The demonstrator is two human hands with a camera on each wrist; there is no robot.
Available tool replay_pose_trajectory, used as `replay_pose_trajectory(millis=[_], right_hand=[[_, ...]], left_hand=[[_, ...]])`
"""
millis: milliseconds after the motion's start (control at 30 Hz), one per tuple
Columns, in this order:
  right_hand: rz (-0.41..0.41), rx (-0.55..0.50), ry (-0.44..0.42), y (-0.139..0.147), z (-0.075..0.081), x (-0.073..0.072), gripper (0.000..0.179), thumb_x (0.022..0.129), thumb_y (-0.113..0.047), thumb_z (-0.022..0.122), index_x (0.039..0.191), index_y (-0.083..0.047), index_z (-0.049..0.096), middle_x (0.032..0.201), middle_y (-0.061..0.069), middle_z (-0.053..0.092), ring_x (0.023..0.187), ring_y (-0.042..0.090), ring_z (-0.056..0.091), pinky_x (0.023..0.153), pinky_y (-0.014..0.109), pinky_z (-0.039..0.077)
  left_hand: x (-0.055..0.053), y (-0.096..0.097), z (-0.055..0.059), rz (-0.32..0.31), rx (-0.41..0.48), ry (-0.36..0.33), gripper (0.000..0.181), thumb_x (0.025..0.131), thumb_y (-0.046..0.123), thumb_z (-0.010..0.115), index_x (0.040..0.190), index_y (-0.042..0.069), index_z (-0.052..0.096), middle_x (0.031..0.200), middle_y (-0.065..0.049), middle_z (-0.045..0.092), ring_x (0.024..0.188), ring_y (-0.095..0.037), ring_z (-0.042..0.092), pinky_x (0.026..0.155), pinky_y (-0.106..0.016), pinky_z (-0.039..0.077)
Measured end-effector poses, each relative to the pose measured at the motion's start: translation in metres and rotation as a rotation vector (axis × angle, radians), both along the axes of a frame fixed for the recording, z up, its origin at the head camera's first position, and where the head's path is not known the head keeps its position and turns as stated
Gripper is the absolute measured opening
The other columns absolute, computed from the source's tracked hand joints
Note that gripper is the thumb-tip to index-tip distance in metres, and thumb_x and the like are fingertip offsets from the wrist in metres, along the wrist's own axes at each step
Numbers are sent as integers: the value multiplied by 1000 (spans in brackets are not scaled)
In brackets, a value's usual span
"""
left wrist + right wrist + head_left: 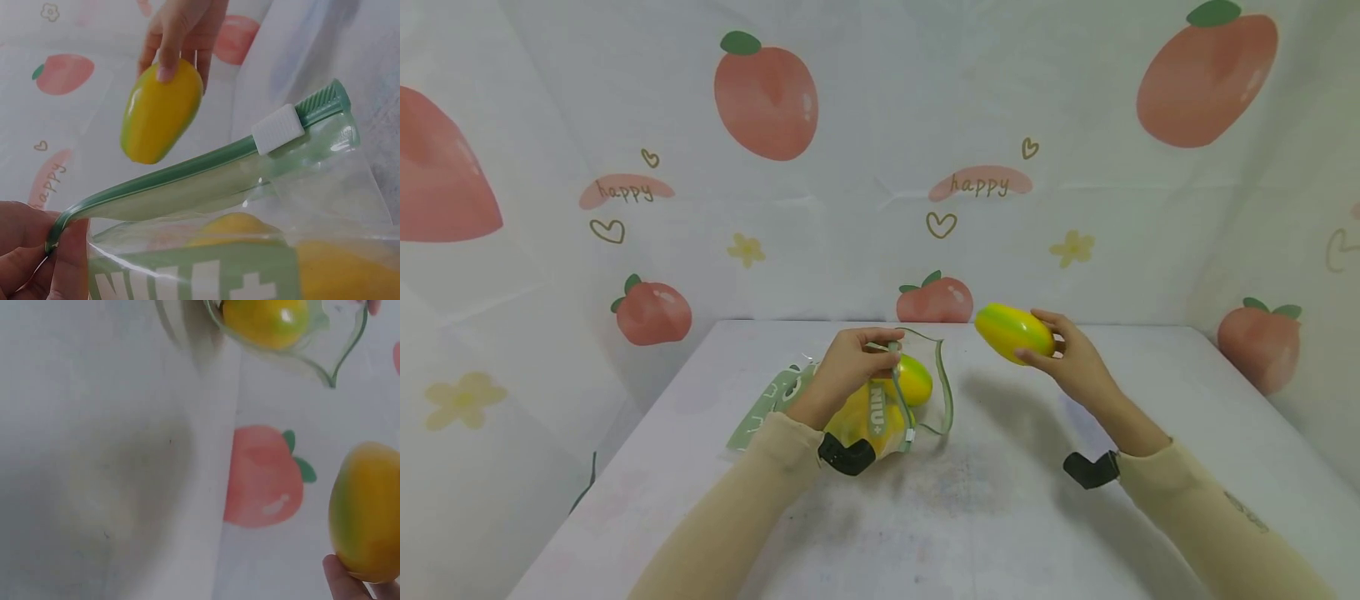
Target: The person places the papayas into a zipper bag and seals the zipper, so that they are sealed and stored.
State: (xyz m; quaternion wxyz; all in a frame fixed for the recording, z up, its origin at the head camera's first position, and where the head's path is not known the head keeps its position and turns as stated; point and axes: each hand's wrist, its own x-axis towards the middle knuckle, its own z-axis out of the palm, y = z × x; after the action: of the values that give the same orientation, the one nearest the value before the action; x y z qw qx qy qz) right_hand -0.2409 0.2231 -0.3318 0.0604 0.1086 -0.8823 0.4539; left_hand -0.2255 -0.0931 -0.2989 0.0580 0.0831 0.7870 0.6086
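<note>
A clear zip bag (pixel 880 417) with green edging and a white slider (pixel 278 129) stands on the table, its mouth spread toward the right. My left hand (pixel 853 367) pinches the bag's green rim between thumb and fingers. Inside lie yellow-green mangoes (pixel 913 382), partly hidden behind the bag's printed panel and my hand. To the right, my right hand (pixel 1067 358) holds another mango (pixel 1013 332) up above the table, fingers and thumb round its near end. The right wrist view shows this mango (pixel 369 512) apart from the bag's opening.
A flat green printed bag (pixel 767 412) lies on the table left of the mangoes. The white table (pixel 970 517) ends at a curtain (pixel 850 225) printed with peaches, which hangs behind and along both sides. Black wrist cameras (pixel 847 454) sit at both sleeves.
</note>
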Motion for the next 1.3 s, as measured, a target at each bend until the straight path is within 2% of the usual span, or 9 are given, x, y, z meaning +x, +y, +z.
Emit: replay_pose_trajectory(millis=[133, 200, 333, 433, 700, 967, 1300], right_hand=[[28, -18, 41, -8, -1, 9, 74, 91, -32, 68, 150, -8, 31, 142, 22, 41, 109, 36, 56, 76, 17, 50], [46, -38, 53, -13, -2, 14, 73, 90, -30, 69, 150, -9, 32, 142, 21, 42, 108, 34, 56, 74, 13, 49], [79, -86, 43, -22, -5, 23, 71, 90, -27, 70, 149, -11, 34, 141, 16, 42, 108, 31, 55, 77, 11, 50], [96, -107, 25, -27, -8, 29, 70, 89, -26, 70, 149, -13, 35, 139, 14, 44, 109, 29, 55, 83, 13, 52], [160, -100, 12, -40, -21, 36, 71, 86, -28, 73, 147, -14, 39, 134, 14, 48, 110, 32, 58, 87, 28, 57], [209, -89, 23, -50, -33, 38, 68, 84, -23, 75, 144, -12, 44, 137, 15, 49, 108, 31, 60, 89, 31, 56], [217, -59, 46, -57, -38, 38, 66, 84, -21, 75, 142, -10, 46, 136, 17, 51, 105, 29, 61, 89, 35, 56]], left_hand=[[0, -1, -1, -2, 7, -1, 34, 90, 5, 66, 124, 7, 66, 109, -13, 64, 82, -15, 64, 82, -32, 59], [-1, -1, -1, -4, 8, 0, 34, 90, 5, 66, 124, 7, 66, 109, -13, 64, 83, -15, 64, 82, -31, 59], [-2, -1, -3, -9, 6, 4, 34, 90, 5, 65, 124, 7, 66, 109, -13, 64, 83, -16, 64, 82, -31, 59], [-2, -1, -4, -10, 4, 10, 34, 90, 5, 65, 124, 7, 66, 109, -13, 64, 83, -16, 64, 82, -31, 59], [-1, -2, -3, -2, -2, 19, 34, 90, 6, 65, 124, 7, 66, 108, -13, 63, 85, -17, 64, 81, -32, 59], [-2, -2, -4, 9, -2, 19, 34, 89, 5, 66, 123, 8, 67, 106, -11, 64, 84, -18, 65, 80, -32, 60], [-1, -2, -2, 4, -9, 16, 34, 90, 6, 65, 124, 7, 66, 113, -13, 64, 85, -17, 65, 81, -31, 59]])
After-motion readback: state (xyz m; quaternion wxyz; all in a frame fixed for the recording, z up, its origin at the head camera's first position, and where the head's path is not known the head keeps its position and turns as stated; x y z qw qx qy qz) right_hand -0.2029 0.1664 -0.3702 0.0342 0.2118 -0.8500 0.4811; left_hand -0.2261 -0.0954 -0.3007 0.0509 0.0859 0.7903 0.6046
